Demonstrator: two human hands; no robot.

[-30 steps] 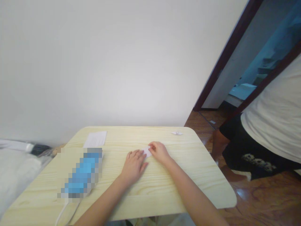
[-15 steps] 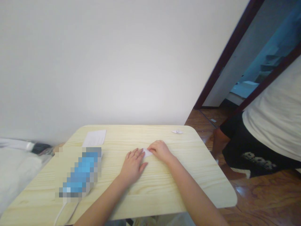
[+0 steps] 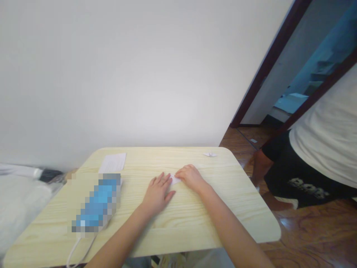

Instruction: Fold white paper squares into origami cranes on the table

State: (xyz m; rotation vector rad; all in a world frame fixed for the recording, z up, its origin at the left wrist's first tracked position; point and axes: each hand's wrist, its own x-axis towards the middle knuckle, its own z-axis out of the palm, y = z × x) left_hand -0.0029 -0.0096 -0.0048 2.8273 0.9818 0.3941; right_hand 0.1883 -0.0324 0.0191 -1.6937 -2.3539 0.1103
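Note:
A small piece of folded white paper point(image 3: 175, 179) lies on the pale wooden table point(image 3: 178, 223) between my hands. My left hand point(image 3: 158, 190) rests flat with its fingers spread, the fingertips pressing the paper's left edge. From the right, my right hand point(image 3: 190, 176) has its fingers drawn together on the paper's other side, pinching or pressing it. My fingers cover parts of the paper, so its full shape is hidden.
A small folded paper figure point(image 3: 210, 154) stands near the table's back right corner. Paper sheets point(image 3: 113, 162) lie at the back left. In front of them is a blurred-out device with a blue screen point(image 3: 97, 203) and a white cable point(image 3: 73, 253). A person point(image 3: 309, 149) stands at the right.
Both hands stay on the paper with only slight finger shifts; the right fingers have moved a little over its edge. The whole view has tilted slightly.

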